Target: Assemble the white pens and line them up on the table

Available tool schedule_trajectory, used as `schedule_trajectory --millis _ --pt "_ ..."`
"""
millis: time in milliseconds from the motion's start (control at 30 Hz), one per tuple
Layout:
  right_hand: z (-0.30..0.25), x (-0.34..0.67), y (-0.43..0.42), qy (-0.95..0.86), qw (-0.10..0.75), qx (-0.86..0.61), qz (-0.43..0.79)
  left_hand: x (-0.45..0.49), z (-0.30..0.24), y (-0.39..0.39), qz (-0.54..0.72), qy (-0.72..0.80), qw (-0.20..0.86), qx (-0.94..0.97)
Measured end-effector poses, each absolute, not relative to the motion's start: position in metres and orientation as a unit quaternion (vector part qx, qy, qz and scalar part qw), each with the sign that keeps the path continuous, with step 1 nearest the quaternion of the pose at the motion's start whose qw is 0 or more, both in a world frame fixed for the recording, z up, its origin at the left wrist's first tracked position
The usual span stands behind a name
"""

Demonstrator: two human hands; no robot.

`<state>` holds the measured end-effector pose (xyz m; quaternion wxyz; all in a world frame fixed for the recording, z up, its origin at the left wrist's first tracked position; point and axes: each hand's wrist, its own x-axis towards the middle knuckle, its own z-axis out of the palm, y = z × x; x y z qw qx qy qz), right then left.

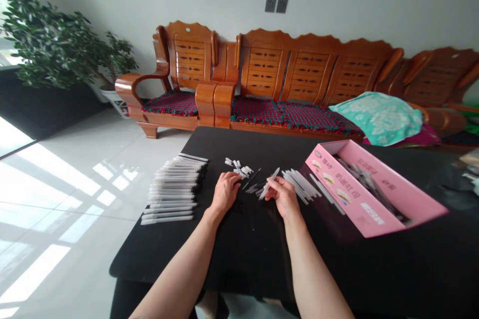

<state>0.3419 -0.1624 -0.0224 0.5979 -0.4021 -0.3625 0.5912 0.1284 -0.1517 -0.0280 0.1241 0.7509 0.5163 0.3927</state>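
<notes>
My right hand (283,196) pinches a whitish pen barrel (270,183), which slants up and away from me. To its left, my left hand (225,191) rests low over the table with its fingers bent together beside a small heap of white pen caps (241,168). Whatever its fingertips grip is too small to make out. Thin dark refills (253,179) lie between the two hands. Right of my right hand lies a bunch of loose white barrels (301,185). Small black pieces (238,206) are scattered just right of my left wrist.
A long row of white pens (174,187) lies along the left part of the black table (247,244). An open pink box (352,194) with dark and clear pens inside stands at the right. Behind the table are wooden seats (215,104) with a turquoise cloth (379,117).
</notes>
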Motion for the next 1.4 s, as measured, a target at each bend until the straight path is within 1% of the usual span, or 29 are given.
schedule_trajectory --millis 100,267,667,867,1133,1233,1300,1400 --pt "-0.019 0.341 -0.165 -0.377 0.575 -0.399 0.606 0.129 -0.030 -0.150 0.349 0.510 0.094 0.781" --pt "-0.012 0.339 -0.170 -0.393 0.540 -0.386 0.637 0.131 -0.027 -0.153 0.309 0.518 0.075 0.794" --pt "-0.018 0.344 -0.167 -0.377 0.567 -0.349 0.644 0.134 -0.025 -0.153 0.280 0.516 0.068 0.806" --pt "-0.017 0.345 -0.165 -0.348 0.598 -0.303 0.655 0.134 -0.026 -0.153 0.299 0.523 0.076 0.795" --pt "-0.019 0.345 -0.164 -0.350 0.612 -0.306 0.640 0.128 -0.030 -0.153 0.364 0.560 0.125 0.734" --pt "-0.021 0.346 -0.163 -0.349 0.616 -0.325 0.627 0.125 -0.031 -0.151 0.431 0.575 0.189 0.669" --pt "-0.021 0.345 -0.162 -0.348 0.620 -0.338 0.616 0.123 -0.031 -0.150 0.471 0.566 0.273 0.619" --pt "-0.021 0.343 -0.162 -0.351 0.622 -0.355 0.603 0.124 -0.031 -0.150 0.506 0.507 0.391 0.578"
